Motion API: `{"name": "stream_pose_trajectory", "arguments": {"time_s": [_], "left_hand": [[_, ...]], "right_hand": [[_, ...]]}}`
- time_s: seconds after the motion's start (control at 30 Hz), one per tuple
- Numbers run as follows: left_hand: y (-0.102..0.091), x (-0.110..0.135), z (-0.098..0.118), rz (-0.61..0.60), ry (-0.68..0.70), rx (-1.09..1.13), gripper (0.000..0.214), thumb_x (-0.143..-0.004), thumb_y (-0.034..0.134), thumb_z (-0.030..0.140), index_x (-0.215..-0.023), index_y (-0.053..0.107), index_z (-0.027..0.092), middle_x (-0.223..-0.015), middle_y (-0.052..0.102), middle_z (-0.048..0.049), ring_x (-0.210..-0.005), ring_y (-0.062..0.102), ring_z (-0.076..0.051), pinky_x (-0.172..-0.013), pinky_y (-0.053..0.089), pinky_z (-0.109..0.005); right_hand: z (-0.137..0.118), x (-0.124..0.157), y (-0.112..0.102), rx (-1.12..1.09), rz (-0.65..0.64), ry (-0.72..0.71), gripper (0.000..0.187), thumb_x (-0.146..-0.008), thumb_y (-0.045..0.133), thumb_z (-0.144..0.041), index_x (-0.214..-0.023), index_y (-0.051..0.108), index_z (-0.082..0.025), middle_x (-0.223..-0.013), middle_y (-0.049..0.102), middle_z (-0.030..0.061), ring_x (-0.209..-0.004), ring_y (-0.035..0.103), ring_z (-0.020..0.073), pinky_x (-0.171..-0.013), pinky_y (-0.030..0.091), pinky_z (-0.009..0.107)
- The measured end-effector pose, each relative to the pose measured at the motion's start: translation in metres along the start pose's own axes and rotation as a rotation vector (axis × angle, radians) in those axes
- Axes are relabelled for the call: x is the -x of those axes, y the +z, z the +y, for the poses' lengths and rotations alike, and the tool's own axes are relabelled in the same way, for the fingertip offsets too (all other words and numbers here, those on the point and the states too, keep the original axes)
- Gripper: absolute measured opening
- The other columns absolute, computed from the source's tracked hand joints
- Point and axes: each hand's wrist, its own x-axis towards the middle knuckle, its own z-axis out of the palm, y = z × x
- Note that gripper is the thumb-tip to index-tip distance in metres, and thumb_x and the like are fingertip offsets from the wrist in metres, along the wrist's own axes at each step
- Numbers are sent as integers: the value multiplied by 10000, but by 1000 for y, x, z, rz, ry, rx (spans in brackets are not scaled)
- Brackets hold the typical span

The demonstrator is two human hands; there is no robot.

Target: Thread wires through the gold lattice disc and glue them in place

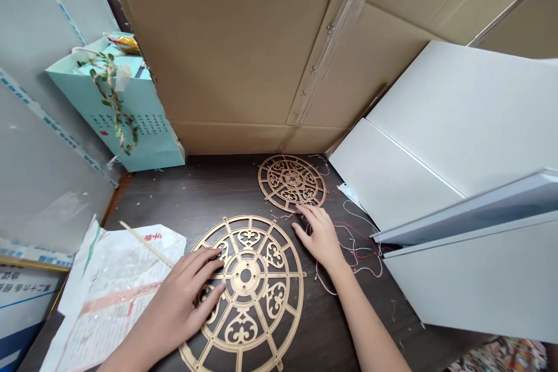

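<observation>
My left hand (189,288) rests on the left side of a large round openwork wooden panel (253,280), fingers stretched over its rim and scrollwork. The panel lies flat on the dark table, patterned with spokes, rings and curled motifs around a holed hub. Farther back lies a smaller, similar wooden disc (293,177) with thin wires across it. My right hand (320,235) is at that disc's near edge, thumb and forefinger apart, close to the red and white wires (355,251). Its fingertips may touch the wires; I cannot tell.
A printed white sheet (117,296) with a thin wooden stick (146,242) lies at left. A light blue paper bag (143,142) stands behind it. A large cardboard box (226,58) borders the back; white boxes (475,116) stand at right. Small scraps dot the dark table (209,186).
</observation>
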Motion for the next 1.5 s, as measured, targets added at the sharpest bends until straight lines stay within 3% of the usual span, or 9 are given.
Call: {"name": "stream_pose_trajectory", "arguments": {"time_s": [0.2,0.37,0.67,0.8,0.9,1.0,1.17,1.4,1.5], "left_hand": [[-7,-1,4,8,27,47,312,-928,630,397,-1211,672,271,-1320,646,-41,-1235,602,-238,-1017,571,-405],[-10,0,3,-56,4,78,314,-945,601,404,-1226,662,277,-1348,630,-37,-1261,582,-235,-1041,559,-412],[-10,0,1,-191,111,-35,646,-940,549,603,-1503,453,301,-1611,400,-6,-1486,419,-303,-1211,429,-606],[-17,-2,-5,-154,65,-19,647,-976,526,522,-1565,355,316,-1627,373,-12,-1492,411,-282,-1220,424,-552],[-27,-3,-16,-49,-110,23,432,-1005,467,402,-1411,528,269,-1489,526,-42,-1374,511,-251,-1142,477,-462],[-37,-3,-28,-35,-203,34,268,-991,420,298,-1127,635,215,-1299,615,-58,-1241,557,-238,-1104,461,-470],[-41,-3,-34,-124,-163,92,208,-967,411,257,-914,598,183,-1365,564,-67,-1302,497,-242,-1101,455,-448],[-39,-4,-33,-195,-183,116,283,-972,437,349,-807,595,181,-1346,562,-53,-1258,505,-242,-1100,444,-476],[-40,-3,-33,-203,-191,103,321,-972,440,363,-757,586,175,-1347,557,-48,-1266,502,-240,-1100,435,-468]], "right_hand": [[-8,-3,13,-37,-17,4,190,-960,617,-345,-1051,727,-219,-1119,688,70,-1072,585,243,-992,453,438],[-5,-1,2,-138,65,32,219,-988,583,-365,-886,688,-201,-951,689,50,-952,594,200,-935,454,377],[-2,2,-39,-410,639,321,336,-1007,502,-522,-1032,457,-190,-803,574,5,-685,582,104,-646,492,229],[15,7,-67,-421,906,403,426,-946,555,-588,-1047,399,-205,-760,461,-32,-573,434,73,-502,354,192],[29,11,-75,-377,981,436,465,-903,604,-602,-1044,451,-186,-773,484,-12,-609,444,88,-522,348,213],[36,11,-63,-427,764,487,481,-853,657,-600,-991,563,-149,-695,506,-6,-560,431,95,-492,327,223],[18,10,-28,-455,264,422,450,-780,760,-547,-939,704,-130,-831,678,71,-704,591,133,-636,463,246],[-24,18,-4,-304,-182,179,459,-794,796,-507,-1153,730,-229,-1035,691,58,-852,610,167,-755,485,291],[-24,18,3,-193,-263,109,459,-848,746,-539,-1184,708,-228,-1050,667,63,-853,575,172,-762,465,300]]}}
